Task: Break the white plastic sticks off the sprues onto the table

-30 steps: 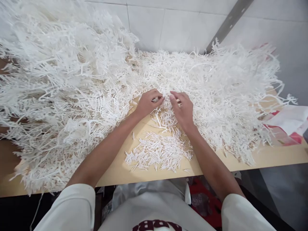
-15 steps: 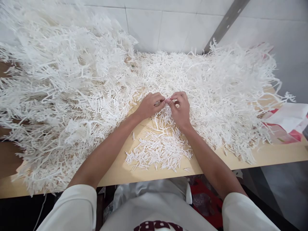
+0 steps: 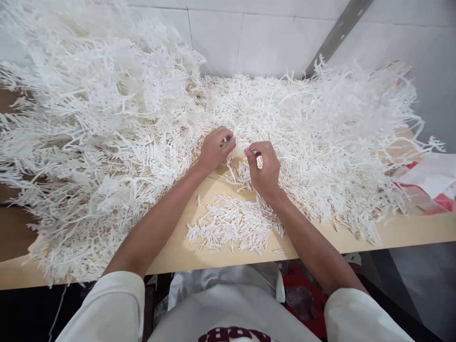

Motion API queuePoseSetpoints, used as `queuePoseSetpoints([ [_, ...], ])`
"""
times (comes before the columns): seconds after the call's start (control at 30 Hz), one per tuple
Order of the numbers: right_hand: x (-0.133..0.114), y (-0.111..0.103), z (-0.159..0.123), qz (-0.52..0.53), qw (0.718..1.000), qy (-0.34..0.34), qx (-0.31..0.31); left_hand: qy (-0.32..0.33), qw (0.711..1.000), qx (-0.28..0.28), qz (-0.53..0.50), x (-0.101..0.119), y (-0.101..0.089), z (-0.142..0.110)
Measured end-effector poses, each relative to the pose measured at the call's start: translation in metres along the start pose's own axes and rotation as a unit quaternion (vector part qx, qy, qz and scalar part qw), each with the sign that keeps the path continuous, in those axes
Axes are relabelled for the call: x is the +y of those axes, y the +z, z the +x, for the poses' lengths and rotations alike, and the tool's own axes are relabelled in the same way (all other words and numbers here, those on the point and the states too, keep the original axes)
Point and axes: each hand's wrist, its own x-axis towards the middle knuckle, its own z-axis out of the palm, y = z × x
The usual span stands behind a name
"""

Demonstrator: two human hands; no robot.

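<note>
My left hand (image 3: pixel 215 148) is closed in a pinch above the table, at the near edge of the white heap. From its fingers a thin white branched strand (image 3: pixel 231 173) seems to hang down. A short gap away, my right hand (image 3: pixel 265 168) has thumb and forefinger pressed together; a whitish bit shows at the tips, too small to name. Below both hands lies a low pile of short white sticks (image 3: pixel 235 223) on the wooden tabletop (image 3: pixel 167 259). Behind them spreads a layer of loose white pieces (image 3: pixel 245 102).
A tall tangled mound of white branched strands (image 3: pixel 107 109) covers the left side. Another tangle of strands (image 3: pixel 349 128) lies at the right. A red and white plastic bag (image 3: pixel 427 183) sits at the right end. The tiled wall (image 3: pixel 221 38) stands behind the table.
My hands met fingertip to fingertip half a second ago and have now drawn apart. The left moved up and leftward; the right shifted slightly down. The heaps look the same.
</note>
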Motion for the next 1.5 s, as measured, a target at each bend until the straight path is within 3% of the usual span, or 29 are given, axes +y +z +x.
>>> queuePoseSetpoints([
  [0.13,0.008,-0.002,0.004,0.004,0.994,0.091,0.063,0.061,0.996,-0.046,0.040,0.003,0.004,-0.003],
  [0.23,0.018,-0.003,0.009,0.001,0.990,0.135,0.039,0.110,0.988,-0.063,0.089,0.004,0.008,-0.005],
  [0.37,0.023,-0.001,0.010,-0.002,0.993,0.111,-0.031,0.173,0.973,-0.079,0.129,0.002,0.012,-0.008],
  [0.47,0.023,0.000,0.009,-0.008,0.999,0.052,-0.015,0.189,0.969,-0.079,0.140,0.003,0.013,-0.010],
  [0.67,0.019,-0.003,0.009,0.008,0.999,-0.036,-0.035,0.155,0.975,-0.089,0.129,0.006,0.012,-0.011],
  [0.77,0.010,-0.006,0.007,0.054,0.997,-0.050,-0.025,0.088,0.985,-0.113,0.095,0.003,0.010,-0.008],
  [0.87,0.003,-0.006,0.005,0.078,0.995,-0.058,0.001,0.014,0.993,-0.090,0.079,0.001,0.005,-0.004],
  [0.93,0.006,-0.005,0.005,0.076,0.997,-0.012,0.027,0.006,0.996,-0.069,0.057,0.002,0.002,-0.003],
  [1.1,0.024,-0.002,0.009,0.102,0.974,0.184,0.078,0.007,0.997,-0.073,0.005,0.008,-0.003,-0.004],
  [1.27,0.022,-0.004,0.012,0.092,0.974,0.207,0.012,0.052,0.995,-0.083,0.026,0.010,-0.001,-0.007],
  [1.5,0.020,0.000,0.011,0.095,0.974,0.206,-0.010,0.071,0.993,-0.023,0.095,0.008,0.004,-0.010],
])
